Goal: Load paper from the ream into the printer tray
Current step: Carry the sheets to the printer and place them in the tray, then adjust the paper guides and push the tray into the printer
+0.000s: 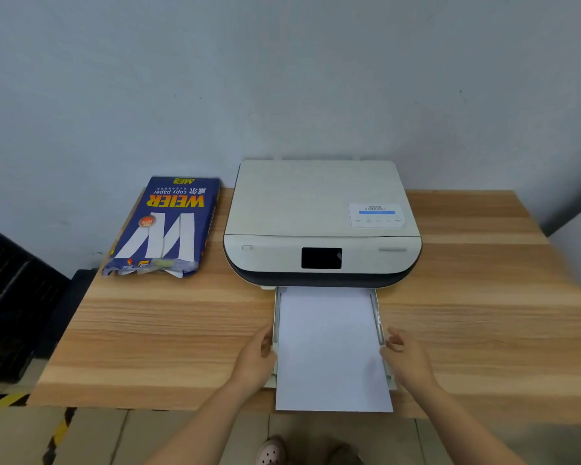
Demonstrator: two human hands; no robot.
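A cream printer (319, 213) stands at the back middle of the wooden table. Its paper tray (275, 317) is pulled out toward me, and a stack of white paper (331, 347) lies in it, with the near end sticking out past the table edge. My left hand (257, 355) rests against the left side of the tray and paper. My right hand (405, 355) is at the right side, fingers spread and curled near the tray rail. The blue ream pack (163, 226) lies left of the printer, its near end torn open.
The wooden table (148, 330) reaches to the wall behind. A dark crate-like object (10, 297) stands on the floor at the left. Yellow-black tape (59, 431) marks the floor below, and a shoe (270, 451) shows under the table edge.
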